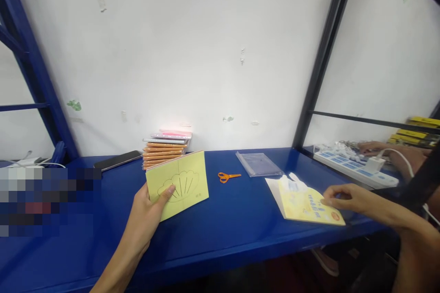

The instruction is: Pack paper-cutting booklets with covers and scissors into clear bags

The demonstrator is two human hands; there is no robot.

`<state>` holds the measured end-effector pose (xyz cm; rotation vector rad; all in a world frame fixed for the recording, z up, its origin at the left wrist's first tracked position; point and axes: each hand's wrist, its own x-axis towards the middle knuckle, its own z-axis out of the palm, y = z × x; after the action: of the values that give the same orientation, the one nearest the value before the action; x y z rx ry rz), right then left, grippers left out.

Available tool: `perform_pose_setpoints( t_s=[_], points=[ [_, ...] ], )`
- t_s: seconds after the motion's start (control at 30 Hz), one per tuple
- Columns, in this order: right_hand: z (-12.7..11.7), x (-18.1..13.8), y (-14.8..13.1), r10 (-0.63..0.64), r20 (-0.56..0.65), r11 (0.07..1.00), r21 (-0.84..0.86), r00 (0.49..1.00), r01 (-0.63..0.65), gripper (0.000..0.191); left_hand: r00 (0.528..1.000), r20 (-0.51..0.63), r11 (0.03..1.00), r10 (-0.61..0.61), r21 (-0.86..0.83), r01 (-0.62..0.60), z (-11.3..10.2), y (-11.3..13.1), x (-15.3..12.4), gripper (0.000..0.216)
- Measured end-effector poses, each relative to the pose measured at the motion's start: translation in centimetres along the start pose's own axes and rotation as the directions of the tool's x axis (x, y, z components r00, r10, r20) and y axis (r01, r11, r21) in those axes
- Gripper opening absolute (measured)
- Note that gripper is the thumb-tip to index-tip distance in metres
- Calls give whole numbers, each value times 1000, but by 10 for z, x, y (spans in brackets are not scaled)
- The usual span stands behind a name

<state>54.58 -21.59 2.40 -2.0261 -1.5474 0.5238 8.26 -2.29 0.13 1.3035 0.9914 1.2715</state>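
My left hand [149,208] grips a yellow-green paper pad [178,183] by its lower left corner, thumb on the front; a shell outline is drawn on the top sheet. The pad is tilted up above the blue table [220,233]. My right hand [343,198] rests at the right edge of a yellow printed booklet [305,203] lying flat on the table, fingers curled and touching it. Orange scissors [228,176] lie between the two hands, farther back.
A stack of orange and pink paper packs [167,147] stands by the wall behind the pad. A phone [117,160] lies to its left, a clear plastic sleeve [258,164] to the right. Beyond a black post [319,68], another person's hand [373,147] is near a white power strip [354,169].
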Motion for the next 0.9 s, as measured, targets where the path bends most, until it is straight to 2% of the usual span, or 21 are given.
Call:
perform_pose_setpoints(
  t_s=[0.13, 0.23, 0.3, 0.4, 0.5, 0.63, 0.73, 0.8, 0.9],
  points=[
    [-2, -3, -14, 25, 2, 998, 54, 1000, -25, 29, 992, 47, 980, -115, -160, 121, 3, 10, -4, 71],
    [1, -3, -33, 40, -52, 992, 121, 998, -33, 40, 971, 145, 942, -188, -252, 220, 3, 15, -6, 69],
    [5, -5, -55, -28, -103, 985, 165, 994, 45, 43, 957, 189, 920, -220, -287, 268, 3, 16, -7, 69],
    [13, -8, -94, -160, -192, 965, 174, 968, 194, 38, 943, 241, 900, -231, -316, 302, 4, 16, -11, 68],
    [25, -8, -124, -263, -213, 946, 133, 941, 295, 31, 938, 299, 913, -175, -307, 268, 6, 18, -18, 69],
    [46, -5, -148, -379, -115, 909, 140, 918, 393, 21, 947, 314, 959, -63, -242, 144, 10, 22, -26, 76],
    [61, -3, -164, -436, -51, 878, 196, 899, 437, 19, 951, 308, 980, -36, -176, 94, 10, 24, -28, 77],
    [70, -1, -174, -467, -47, 860, 209, 883, 466, 20, 942, 334, 984, -38, -152, 93, 9, 25, -27, 74],
    [80, 2, -187, -525, -57, 828, 196, 849, 525, 21, 903, 423, 980, -73, -138, 144, 7, 23, -25, 67]
  ],
)
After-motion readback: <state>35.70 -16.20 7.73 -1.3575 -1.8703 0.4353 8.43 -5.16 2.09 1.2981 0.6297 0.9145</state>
